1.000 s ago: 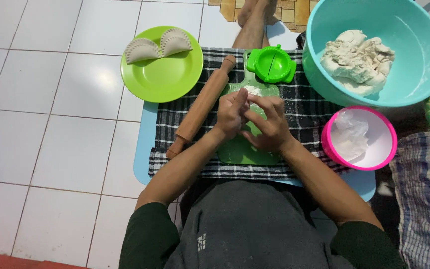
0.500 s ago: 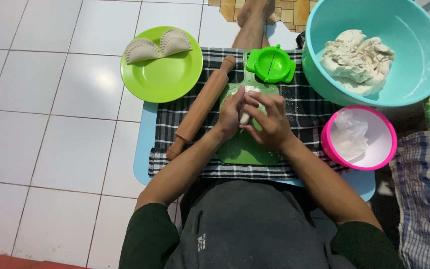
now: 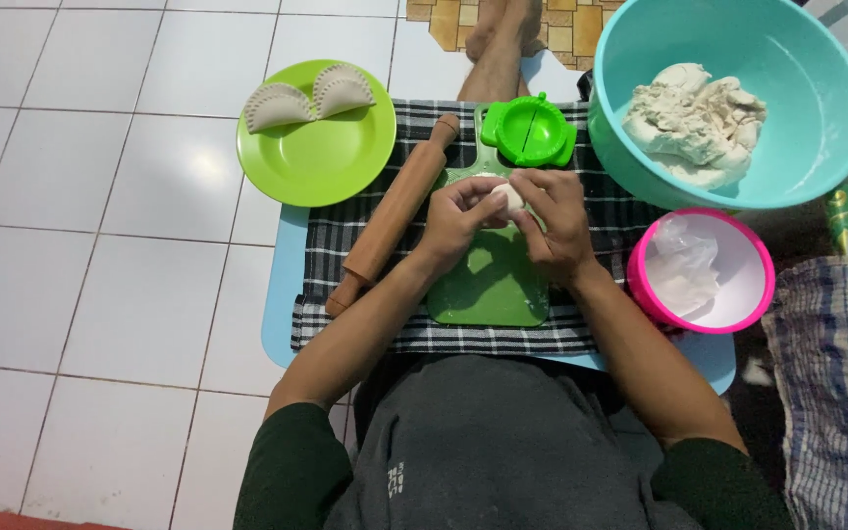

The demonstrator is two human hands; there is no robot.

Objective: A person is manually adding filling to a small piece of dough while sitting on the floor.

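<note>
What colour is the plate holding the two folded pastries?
Bright lime green; the plate shows plainly at upper left in the head view.

White glossy tiled floor [image 3: 100,294], patterned brown-and-yellow tile patch [image 3: 444,20] at top, even indoor light, soft reflections.

A small pale dough piece [image 3: 510,199] was held between the left hand [image 3: 461,218] and the right hand [image 3: 554,222], the fingers of both curled around it. Directly beneath the grip a green cutting board [image 3: 491,285] was laid on a checked cloth [image 3: 620,211]. Just beyond the grip a green dumpling press [image 3: 528,131] was seen, and left of it a wooden rolling pin [image 3: 392,214] was laid diagonally. Further left, two folded dumplings [image 3: 308,95] were placed on a green plate [image 3: 321,157].
</note>
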